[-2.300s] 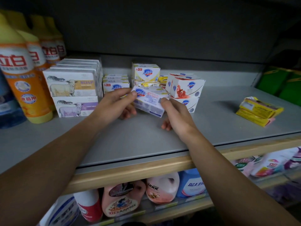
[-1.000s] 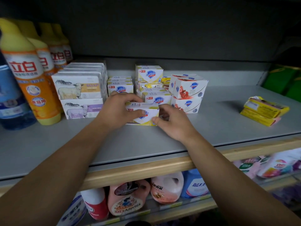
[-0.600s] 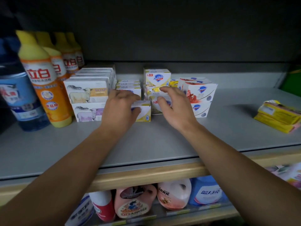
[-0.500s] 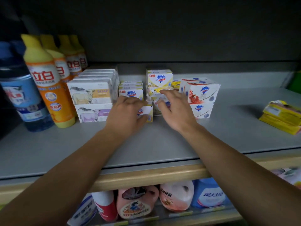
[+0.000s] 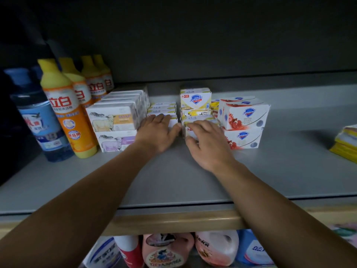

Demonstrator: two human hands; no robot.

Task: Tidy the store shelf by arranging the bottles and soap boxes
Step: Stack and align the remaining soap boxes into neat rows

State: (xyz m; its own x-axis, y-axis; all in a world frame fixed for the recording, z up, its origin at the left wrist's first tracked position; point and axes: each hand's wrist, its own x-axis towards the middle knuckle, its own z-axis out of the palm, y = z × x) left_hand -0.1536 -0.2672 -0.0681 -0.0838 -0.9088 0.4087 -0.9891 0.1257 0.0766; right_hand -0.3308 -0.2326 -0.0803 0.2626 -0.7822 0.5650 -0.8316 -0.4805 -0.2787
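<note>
Partly tidied: yellow plastic bottles (image 5: 63,105) aligned; left hand (image 5: 157,132) flat and right hand (image 5: 205,140) curled on white cardboard soap boxes (image 5: 190,123); yellow packets (image 5: 345,144) unsorted.

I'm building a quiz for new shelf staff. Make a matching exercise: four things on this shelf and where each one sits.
Things:
1. blue bottle
2. sheep soap boxes
3. pomegranate soap boxes
4. yellow packets

Places:
A. far right edge
B. just right of the right hand
C. far left
D. just left of the left hand

Pairs: 1-C, 2-D, 3-B, 4-A
</note>
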